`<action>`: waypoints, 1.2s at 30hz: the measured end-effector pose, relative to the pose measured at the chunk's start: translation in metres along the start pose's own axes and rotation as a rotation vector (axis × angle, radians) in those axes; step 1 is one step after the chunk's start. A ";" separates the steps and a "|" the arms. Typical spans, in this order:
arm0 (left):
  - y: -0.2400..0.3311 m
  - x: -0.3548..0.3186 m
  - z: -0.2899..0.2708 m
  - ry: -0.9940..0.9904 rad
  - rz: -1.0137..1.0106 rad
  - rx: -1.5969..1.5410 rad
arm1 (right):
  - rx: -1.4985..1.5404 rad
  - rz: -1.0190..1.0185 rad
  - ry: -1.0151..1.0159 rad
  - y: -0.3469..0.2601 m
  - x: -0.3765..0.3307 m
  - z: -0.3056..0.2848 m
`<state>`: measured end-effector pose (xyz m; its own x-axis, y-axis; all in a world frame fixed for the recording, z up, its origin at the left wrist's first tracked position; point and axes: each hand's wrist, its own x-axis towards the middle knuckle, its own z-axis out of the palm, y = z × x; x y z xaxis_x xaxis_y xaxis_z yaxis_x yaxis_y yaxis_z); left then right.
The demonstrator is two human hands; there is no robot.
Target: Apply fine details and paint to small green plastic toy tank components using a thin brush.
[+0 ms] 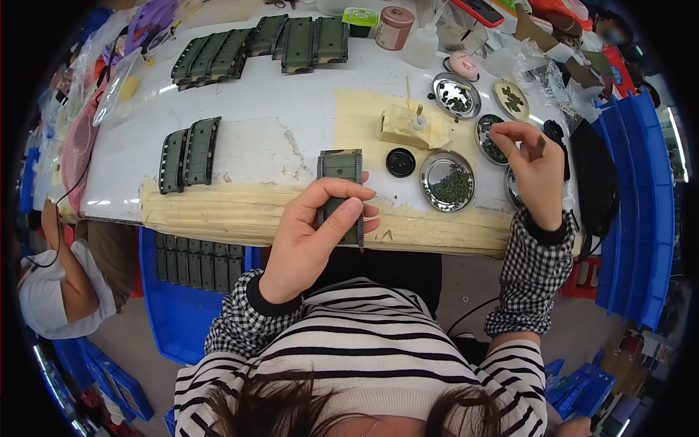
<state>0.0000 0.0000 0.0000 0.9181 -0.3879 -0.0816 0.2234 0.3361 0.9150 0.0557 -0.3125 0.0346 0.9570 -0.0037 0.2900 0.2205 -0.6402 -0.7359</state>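
My left hand (309, 227) is wrapped round a dark green rectangular plastic piece (340, 164) with ribbed side edges, at the table's front edge. The fingers and thumb cover its middle. To the right, my right hand (537, 164) is over a round metal dish (478, 137) of small dark green parts. Its thumb and fingertips are pinched together; whatever lies between them is too small to make out. Closer to me stands another metal dish (425, 175) with a heap of tiny green parts (453, 187).
Similar green pieces lie at the far left (211, 58) and nearer left (198, 153). A tape-covered block (402, 130), a black round lid (400, 162) and a squeeze bottle (420, 47) stand beyond the dishes. Below left, a blue bin (164, 313) holds more pieces. Another person (69, 284) sits left.
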 end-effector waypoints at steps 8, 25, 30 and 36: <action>-0.005 0.014 0.018 -0.099 -0.049 -0.185 | 0.502 -0.151 -0.058 -0.085 -0.051 0.077; -0.006 0.010 0.010 -0.074 0.153 -0.141 | 0.060 -0.569 0.073 -0.089 -0.056 0.090; 0.000 0.008 0.010 -0.106 0.118 -0.068 | -0.206 -0.732 -0.046 -0.092 -0.053 0.075; -0.001 0.002 0.015 -0.063 0.169 -0.009 | -0.138 -0.624 0.070 -0.093 -0.045 0.074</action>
<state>-0.0036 -0.0139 0.0048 0.9206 -0.3780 0.0979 0.0710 0.4086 0.9100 0.0058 -0.1959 0.0440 0.6413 0.3541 0.6807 0.7010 -0.6312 -0.3320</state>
